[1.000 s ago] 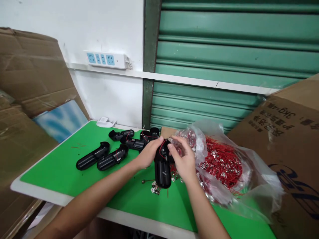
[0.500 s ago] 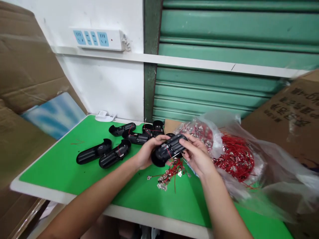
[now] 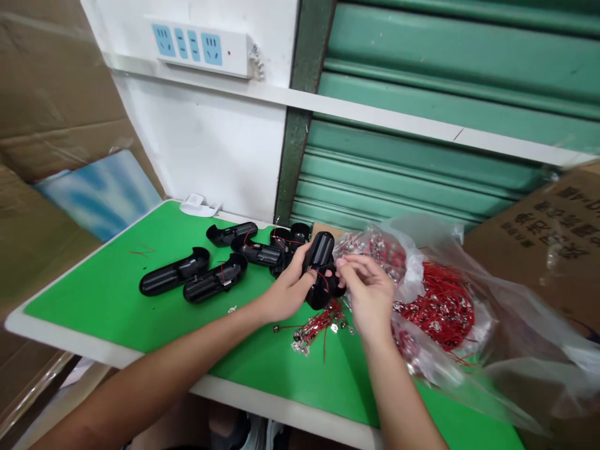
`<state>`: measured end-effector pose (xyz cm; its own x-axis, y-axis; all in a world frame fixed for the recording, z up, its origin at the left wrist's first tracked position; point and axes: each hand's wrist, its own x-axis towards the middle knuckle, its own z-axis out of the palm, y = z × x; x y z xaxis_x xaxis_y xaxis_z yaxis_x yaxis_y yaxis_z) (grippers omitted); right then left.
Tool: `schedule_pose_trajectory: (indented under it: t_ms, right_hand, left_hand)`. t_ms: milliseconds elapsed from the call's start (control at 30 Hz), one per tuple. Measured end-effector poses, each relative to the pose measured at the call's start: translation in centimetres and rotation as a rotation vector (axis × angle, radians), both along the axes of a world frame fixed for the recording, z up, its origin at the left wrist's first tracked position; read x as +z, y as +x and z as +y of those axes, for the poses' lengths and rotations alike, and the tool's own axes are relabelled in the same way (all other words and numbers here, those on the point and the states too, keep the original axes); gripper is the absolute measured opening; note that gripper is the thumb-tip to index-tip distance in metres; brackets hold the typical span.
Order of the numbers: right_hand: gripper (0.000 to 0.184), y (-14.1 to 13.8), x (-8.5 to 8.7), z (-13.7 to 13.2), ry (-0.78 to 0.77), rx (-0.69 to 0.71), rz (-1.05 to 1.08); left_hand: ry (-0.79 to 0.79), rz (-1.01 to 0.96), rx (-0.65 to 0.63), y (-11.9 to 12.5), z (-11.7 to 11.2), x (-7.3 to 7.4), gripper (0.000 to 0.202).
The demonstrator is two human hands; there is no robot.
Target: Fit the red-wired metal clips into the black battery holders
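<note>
My left hand (image 3: 285,289) is wrapped round a black plastic housing (image 3: 319,262), held upright above the green table (image 3: 122,300). Right beside it, my right hand (image 3: 370,294) pinches a thin red wire (image 3: 325,279) that runs into the housing. A small bunch of red wires with metal tabs (image 3: 315,328) lies on the table just below both hands. Several more black housings (image 3: 197,280) lie in a loose group to the left and behind.
A clear plastic bag of red wires (image 3: 435,306) lies at the right, against a cardboard box (image 3: 553,237). Flattened cardboard (image 3: 51,106) and a blue panel (image 3: 98,194) lean at the left. A white power strip (image 3: 204,45) is on the wall, beside a green roller shutter (image 3: 422,125).
The housing, held lying sideways half a second ago, now stands upright in my left hand. My right hand has shifted from gripping its end to pinching the wire. The camera has tilted slightly.
</note>
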<state>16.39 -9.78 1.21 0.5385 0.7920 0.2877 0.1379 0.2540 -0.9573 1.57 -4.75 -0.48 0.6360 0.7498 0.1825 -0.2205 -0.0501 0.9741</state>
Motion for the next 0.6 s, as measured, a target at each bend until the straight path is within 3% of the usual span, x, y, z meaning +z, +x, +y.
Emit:
schedule_pose_trajectory:
  t_ms: [100, 167, 333, 500, 600]
  right_hand:
    - [0.015, -0.7, -0.1, -0.4, 0.09, -0.142, -0.249]
    - [0.014, -1.2, -0.2, -0.6, 0.125, -0.154, -0.28]
    - [0.01, -1.1, -0.2, -0.8, 0.15, -0.088, -0.265]
    - [0.015, -0.3, 0.7, -1.2, 0.186, 0.045, -0.737]
    - [0.019, 0.0, 0.8, -1.2, 0.199, 0.112, -0.896]
  left_hand:
    - [0.105, 0.052, -0.023, -0.1, -0.3, 0.0, 0.06]
    - [0.193, 0.084, -0.027, -0.1, -0.5, -0.1, 0.059]
    - [0.206, 0.109, -0.05, -0.1, -0.6, -0.1, 0.058]
    - [0.142, 0.113, 0.031, -0.4, 0.3, 0.0, 0.065]
    - [0.163, 0.14, 0.046, -0.6, 0.5, 0.0, 0.065]
